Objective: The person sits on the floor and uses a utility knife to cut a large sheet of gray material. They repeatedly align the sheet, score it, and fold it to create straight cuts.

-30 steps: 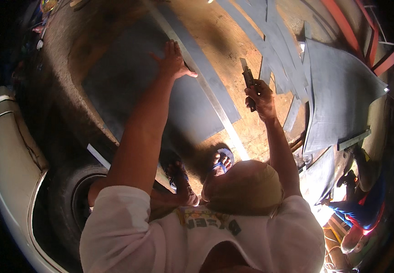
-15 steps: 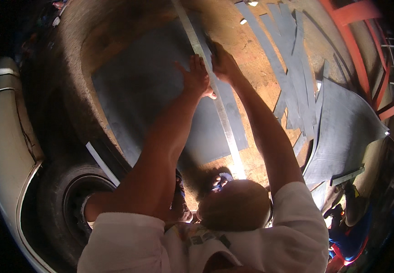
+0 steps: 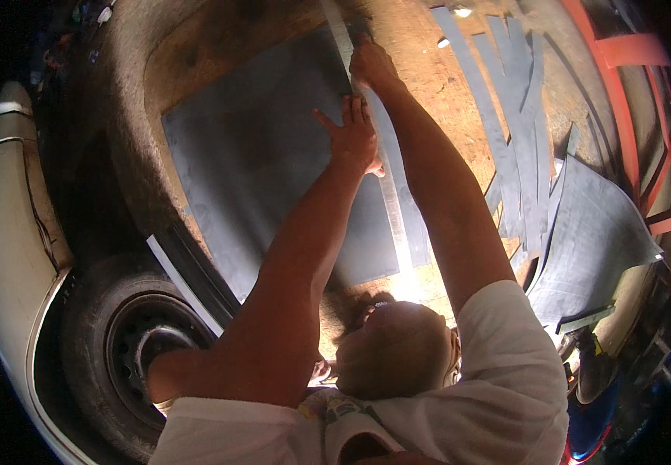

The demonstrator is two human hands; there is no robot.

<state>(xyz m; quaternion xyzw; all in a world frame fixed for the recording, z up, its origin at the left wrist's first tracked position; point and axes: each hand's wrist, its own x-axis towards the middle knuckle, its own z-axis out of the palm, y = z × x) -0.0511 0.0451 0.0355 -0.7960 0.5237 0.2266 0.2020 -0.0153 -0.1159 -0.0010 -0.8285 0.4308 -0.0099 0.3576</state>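
A large dark grey flat sheet (image 3: 258, 132) lies on the brown board. Running lengthwise over its right part is a long pale metal straightedge (image 3: 391, 209). My left hand (image 3: 353, 138) presses on the straightedge, its fingers stretched forward and its thumb and little finger spread. Further up, close to the sheet's far edge, my right hand (image 3: 372, 63) is closed against the right side of the straightedge. Its fingers hide whatever it grips.
Several cut grey strips (image 3: 517, 101) lie to the right, beside a curved grey sheet (image 3: 591, 240). Red metal bars (image 3: 622, 116) stand at far right. At left are a car wheel (image 3: 130, 356), a pale car body panel (image 3: 13, 232) and a white-edged strip (image 3: 184, 283).
My right hand has moved farther away along the straightedge, toward the sheet's far edge. My left hand still presses on the straightedge. The whole view has shifted slightly.
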